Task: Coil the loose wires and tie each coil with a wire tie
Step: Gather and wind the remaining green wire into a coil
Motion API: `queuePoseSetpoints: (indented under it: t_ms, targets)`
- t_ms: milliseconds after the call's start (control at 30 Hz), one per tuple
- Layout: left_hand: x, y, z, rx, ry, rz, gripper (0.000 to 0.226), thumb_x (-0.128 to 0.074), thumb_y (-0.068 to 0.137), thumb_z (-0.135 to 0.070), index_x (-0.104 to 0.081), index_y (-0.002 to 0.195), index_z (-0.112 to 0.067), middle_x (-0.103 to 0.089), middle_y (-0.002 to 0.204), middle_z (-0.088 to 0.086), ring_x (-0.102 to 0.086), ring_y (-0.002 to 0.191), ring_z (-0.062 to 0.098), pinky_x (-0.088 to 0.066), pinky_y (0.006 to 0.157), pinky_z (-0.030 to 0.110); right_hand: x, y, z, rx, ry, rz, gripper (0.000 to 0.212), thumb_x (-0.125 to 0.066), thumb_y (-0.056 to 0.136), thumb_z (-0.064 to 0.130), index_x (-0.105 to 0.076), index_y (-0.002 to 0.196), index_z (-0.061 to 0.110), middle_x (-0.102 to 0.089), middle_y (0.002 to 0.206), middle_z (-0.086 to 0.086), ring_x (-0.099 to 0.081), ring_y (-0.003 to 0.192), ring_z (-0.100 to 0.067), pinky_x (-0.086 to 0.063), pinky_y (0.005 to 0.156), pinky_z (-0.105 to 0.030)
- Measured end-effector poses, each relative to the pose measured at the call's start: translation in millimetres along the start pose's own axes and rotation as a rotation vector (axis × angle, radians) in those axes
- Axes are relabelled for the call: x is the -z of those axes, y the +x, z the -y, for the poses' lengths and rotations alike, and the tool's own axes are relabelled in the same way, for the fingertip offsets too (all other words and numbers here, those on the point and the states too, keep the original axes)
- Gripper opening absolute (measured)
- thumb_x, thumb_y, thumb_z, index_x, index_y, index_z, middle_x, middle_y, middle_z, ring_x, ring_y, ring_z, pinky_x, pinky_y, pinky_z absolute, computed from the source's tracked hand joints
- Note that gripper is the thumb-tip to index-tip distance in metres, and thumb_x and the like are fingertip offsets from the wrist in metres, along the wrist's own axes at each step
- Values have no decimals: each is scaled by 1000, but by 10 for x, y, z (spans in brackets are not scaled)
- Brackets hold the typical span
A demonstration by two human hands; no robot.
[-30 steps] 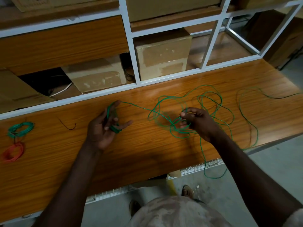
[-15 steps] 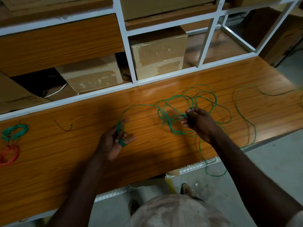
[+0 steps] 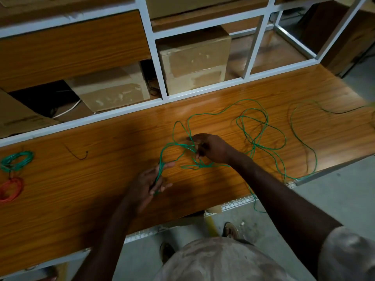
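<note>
A long loose green wire (image 3: 261, 126) sprawls in tangled loops over the middle and right of the wooden bench (image 3: 101, 199), one end hanging off the front edge. My left hand (image 3: 150, 185) holds a few turns of that wire wound across its palm and fingers. My right hand (image 3: 211, 148) pinches the wire a short way to the right, a slack loop arching between the two hands. A black wire tie (image 3: 76, 154) lies on the bench to the left. At the far left sit a coiled green wire (image 3: 17, 160) and a coiled red wire (image 3: 11, 188).
A white metal shelf frame (image 3: 156, 63) runs along the back of the bench, with cardboard boxes (image 3: 194, 59) behind it. The bench's front edge is close to my body, with concrete floor and my shoes below.
My left hand has drawn back toward me and to the right with its turns of wire. My right hand has carried the wire leftward, closer to the left hand, and the tangle has shifted.
</note>
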State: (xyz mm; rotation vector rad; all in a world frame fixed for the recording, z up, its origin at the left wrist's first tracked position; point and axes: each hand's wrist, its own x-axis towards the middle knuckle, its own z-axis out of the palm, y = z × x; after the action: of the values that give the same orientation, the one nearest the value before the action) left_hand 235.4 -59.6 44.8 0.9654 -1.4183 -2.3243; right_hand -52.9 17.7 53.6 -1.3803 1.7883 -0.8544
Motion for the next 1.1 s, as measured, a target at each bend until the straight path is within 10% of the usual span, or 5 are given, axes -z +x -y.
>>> queuePoseSetpoints:
  t_ms: [167, 400, 467, 800, 1100]
  targets:
    - [3, -228, -104, -19, -61, 46, 42, -42, 112, -20, -64, 142, 1, -33, 46, 3, -48, 54, 18, -43, 117, 64, 21, 35, -117, 32, -235, -126, 47, -75, 99, 13, -65, 145, 11, -61, 119, -19, -73, 74, -27, -53, 84, -31]
    - [-228, -240, -365, -77, -280, -19, 45, -43, 106, -23, -72, 128, 3, -20, 45, 1, -44, 50, 15, -64, 83, 38, 80, -209, -270, -100, -40, -316, 32, -58, 89, -12, -66, 99, 17, -67, 82, 6, -79, 76, -28, -60, 74, -39]
    - [-254, -213, -370, -88, -297, -11, 48, -37, 108, -25, -82, 105, -7, -14, 47, 3, -43, 51, 13, -61, 94, 48, 99, -279, -258, -73, -63, -298, 30, -61, 87, -14, -66, 98, 14, -69, 88, 0, -77, 76, -22, -54, 68, -23]
    - [-181, -115, -418, -106, -428, 40, 51, -32, 114, -27, -56, 147, 3, -19, 46, -3, -44, 53, 10, -38, 117, 71, 130, -587, -382, 219, -164, -59, 46, -87, 76, -2, -77, 119, 9, -62, 123, 2, -61, 107, 7, -45, 79, -3]
    - [-71, -51, -513, -134, -371, -72, 46, -37, 113, -29, -65, 139, -2, -30, 42, -4, -46, 51, 9, -39, 119, 67, 174, -602, -212, 214, 29, -2, 14, -85, 87, 4, -79, 98, 9, -77, 109, -6, -74, 100, -25, -59, 83, -40]
